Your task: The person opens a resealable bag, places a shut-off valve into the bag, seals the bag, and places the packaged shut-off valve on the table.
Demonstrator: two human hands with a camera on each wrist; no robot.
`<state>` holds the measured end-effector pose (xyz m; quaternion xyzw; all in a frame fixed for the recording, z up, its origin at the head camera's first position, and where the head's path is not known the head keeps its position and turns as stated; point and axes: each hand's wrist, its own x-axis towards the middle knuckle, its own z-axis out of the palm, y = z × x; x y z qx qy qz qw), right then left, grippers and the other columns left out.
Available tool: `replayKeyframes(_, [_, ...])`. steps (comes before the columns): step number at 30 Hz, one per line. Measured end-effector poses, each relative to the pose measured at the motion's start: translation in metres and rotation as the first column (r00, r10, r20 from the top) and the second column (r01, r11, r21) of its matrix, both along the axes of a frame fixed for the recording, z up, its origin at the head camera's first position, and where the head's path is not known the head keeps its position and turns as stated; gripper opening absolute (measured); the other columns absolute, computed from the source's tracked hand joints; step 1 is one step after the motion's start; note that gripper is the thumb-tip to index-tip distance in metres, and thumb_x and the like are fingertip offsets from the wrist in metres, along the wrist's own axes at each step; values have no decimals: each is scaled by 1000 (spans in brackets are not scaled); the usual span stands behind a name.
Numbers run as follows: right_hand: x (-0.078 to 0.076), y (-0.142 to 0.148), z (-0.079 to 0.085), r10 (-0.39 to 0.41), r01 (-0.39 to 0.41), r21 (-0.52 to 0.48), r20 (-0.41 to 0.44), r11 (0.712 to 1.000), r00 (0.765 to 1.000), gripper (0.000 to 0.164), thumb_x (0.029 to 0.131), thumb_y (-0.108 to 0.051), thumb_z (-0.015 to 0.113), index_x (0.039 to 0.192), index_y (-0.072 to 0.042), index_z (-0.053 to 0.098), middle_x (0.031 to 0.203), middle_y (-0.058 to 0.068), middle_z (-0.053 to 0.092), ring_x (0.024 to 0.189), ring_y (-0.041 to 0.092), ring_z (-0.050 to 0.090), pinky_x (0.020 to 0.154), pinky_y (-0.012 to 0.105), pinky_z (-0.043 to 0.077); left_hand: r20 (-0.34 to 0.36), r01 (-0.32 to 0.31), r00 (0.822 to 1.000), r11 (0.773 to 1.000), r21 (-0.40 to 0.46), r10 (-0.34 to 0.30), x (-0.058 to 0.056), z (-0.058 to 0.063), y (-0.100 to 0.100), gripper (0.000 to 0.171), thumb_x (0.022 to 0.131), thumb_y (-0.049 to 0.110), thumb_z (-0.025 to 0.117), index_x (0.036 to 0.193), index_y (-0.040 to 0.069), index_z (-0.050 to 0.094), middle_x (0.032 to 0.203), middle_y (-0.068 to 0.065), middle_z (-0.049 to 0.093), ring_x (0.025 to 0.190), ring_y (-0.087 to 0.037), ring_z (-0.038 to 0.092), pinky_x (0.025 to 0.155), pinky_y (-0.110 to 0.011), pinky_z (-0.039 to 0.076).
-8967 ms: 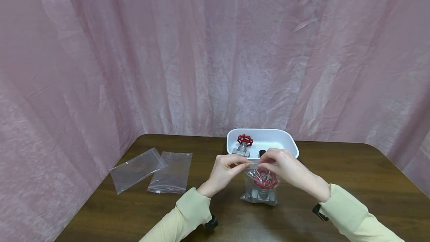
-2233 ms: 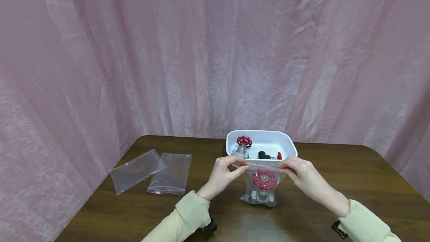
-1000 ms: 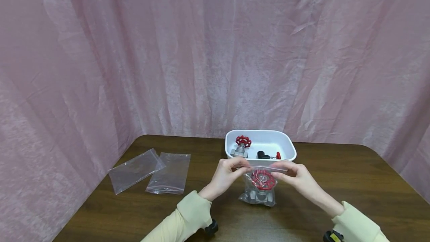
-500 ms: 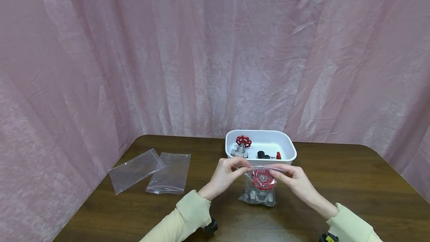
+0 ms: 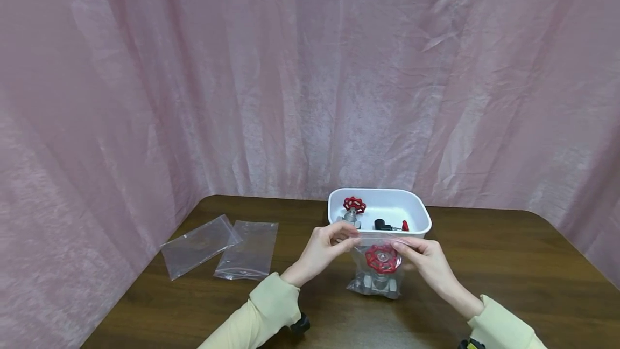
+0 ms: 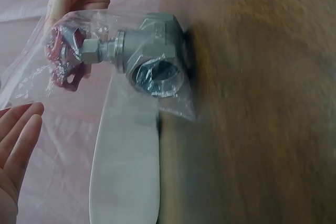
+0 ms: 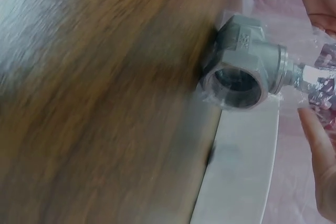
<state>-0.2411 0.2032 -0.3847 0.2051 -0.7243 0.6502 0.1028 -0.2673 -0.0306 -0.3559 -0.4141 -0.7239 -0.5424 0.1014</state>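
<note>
A clear zip bag (image 5: 360,271) stands upright on the table, holding a metal gate valve (image 5: 380,283) with a red handwheel (image 5: 383,258). My left hand (image 5: 322,249) pinches the left end of the bag's top edge between thumb and fingertips. At the right end, my right hand (image 5: 428,265) pinches the same edge, thumb in front and fingers behind. The left wrist view shows the valve (image 6: 152,51) inside the film, with the left hand (image 6: 16,156) low at the side. In the right wrist view, the right hand (image 7: 323,166) is beside the handwheel.
Behind the bag is a white tray (image 5: 392,198) with another red-wheeled valve (image 5: 353,210) and a small black fitting with a red handle (image 5: 382,225). Two flat zip bags (image 5: 194,249) (image 5: 252,246) overlap on the table's left. A pink curtain (image 5: 310,96) hangs behind the table.
Nine seconds ago both hands were close together at the bag's top. The right hand then moved out to the right corner, and has since slid slightly back left. The left hand keeps its pinch.
</note>
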Motion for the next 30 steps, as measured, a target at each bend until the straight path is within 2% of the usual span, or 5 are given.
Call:
replayKeyframes(4, [-11, 5, -16, -36, 36, -20, 22, 999, 999, 25, 88, -9, 59, 100, 12, 63, 89, 17, 65, 76, 19, 63, 57, 40, 50, 63, 25, 998, 1000, 16, -26, -3, 0, -5, 13, 87, 0, 58, 99, -6, 59, 90, -15, 63, 74, -33, 61, 64, -35, 51])
replayKeyframes(10, [-59, 30, -82, -39, 41, -74, 24, 996, 999, 22, 87, -16, 62, 103, -2, 67, 95, 14, 65, 82, 27, 63, 56, 41, 50, 74, 26, 997, 999, -30, -24, -6, 0, -14, 14, 91, 0, 52, 101, -8, 58, 90, -19, 63, 79, -32, 62, 66, -37, 51])
replayKeyframes(18, [-16, 9, -21, -79, 80, -48, 25, 996, 997, 22, 88, -9, 60, 99, 9, 65, 88, 14, 65, 74, 17, 64, 55, 37, 51, 77, -28, 996, 994, -104, 36, -15, -4, -34, 12, 92, 2, 51, 98, -4, 59, 87, -16, 64, 80, -25, 62, 66, -33, 50])
replayKeyframes(22, [3, 2, 6, -187, 188, -1, 80, 982, 979, 25, 87, -6, 60, 97, 17, 61, 85, 17, 65, 72, 15, 63, 53, 38, 51, 60, -60, 996, 991, -121, 68, -21, -7, -45, 10, 92, 2, 52, 97, -3, 59, 87, -14, 65, 80, -26, 62, 66, -31, 50])
replayKeyframes(30, [-55, 60, -62, -194, 194, 2, -4, 981, 981, 21, 87, -19, 63, 100, -4, 69, 89, 13, 65, 74, 20, 64, 51, 39, 50, -14, -136, 991, 975, -174, 135, -41, -19, -71, 10, 91, 13, 56, 95, 5, 60, 88, -3, 65, 75, -17, 62, 64, -29, 49])
